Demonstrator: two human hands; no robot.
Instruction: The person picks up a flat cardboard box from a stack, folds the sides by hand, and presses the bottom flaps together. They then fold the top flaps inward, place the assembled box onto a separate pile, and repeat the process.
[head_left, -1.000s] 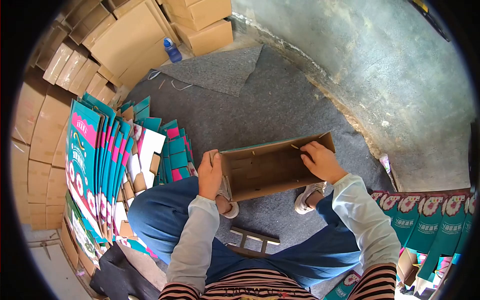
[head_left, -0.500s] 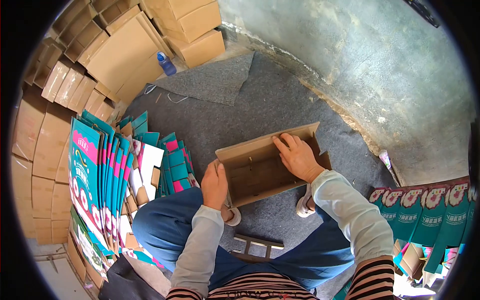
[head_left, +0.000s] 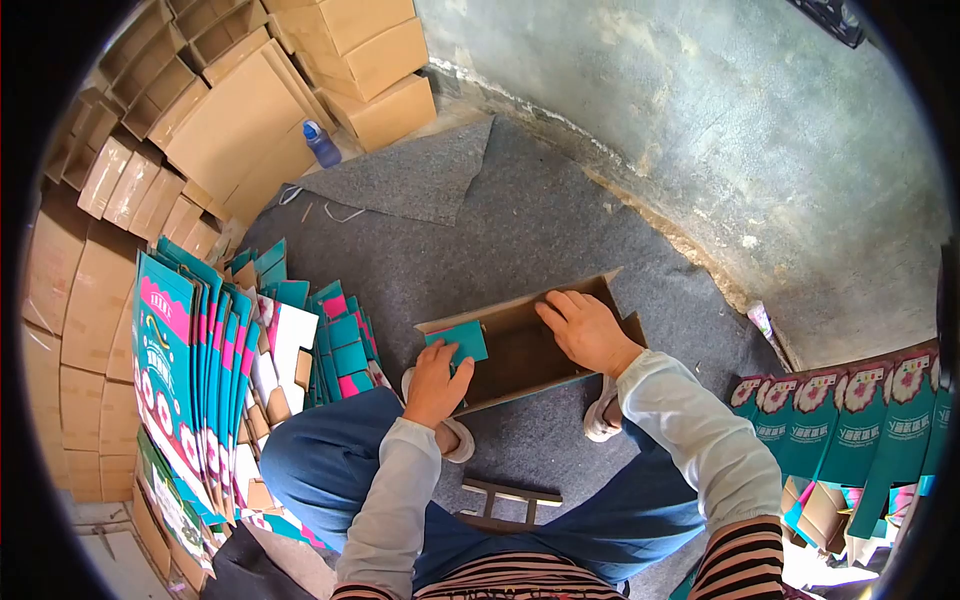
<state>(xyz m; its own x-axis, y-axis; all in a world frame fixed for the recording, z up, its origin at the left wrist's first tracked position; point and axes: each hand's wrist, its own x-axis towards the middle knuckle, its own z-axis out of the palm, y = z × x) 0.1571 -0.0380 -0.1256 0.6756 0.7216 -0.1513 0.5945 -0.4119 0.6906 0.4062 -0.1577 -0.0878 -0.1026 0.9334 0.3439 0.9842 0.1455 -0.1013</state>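
An open cardboard box, brown inside, lies lengthwise between my feet. At its left end a teal flap is folded inward over the opening. My left hand is closed on this flap, with the fingers along its outer side and the thumb at its near edge. My right hand reaches over the right half of the box. Its fingers are stretched out against the inside of the far wall, and they hold nothing loose. The box's outer sides are mostly hidden from above.
Flat printed teal cartons stand stacked at my left. More teal cartons are lined up at the right. Brown boxes are piled along the left, near a blue bottle. A wall borders the grey mat.
The teal flap at the box's left end has folded inward, and my left hand has moved onto it. My right hand's fingers are closer together inside the far wall.
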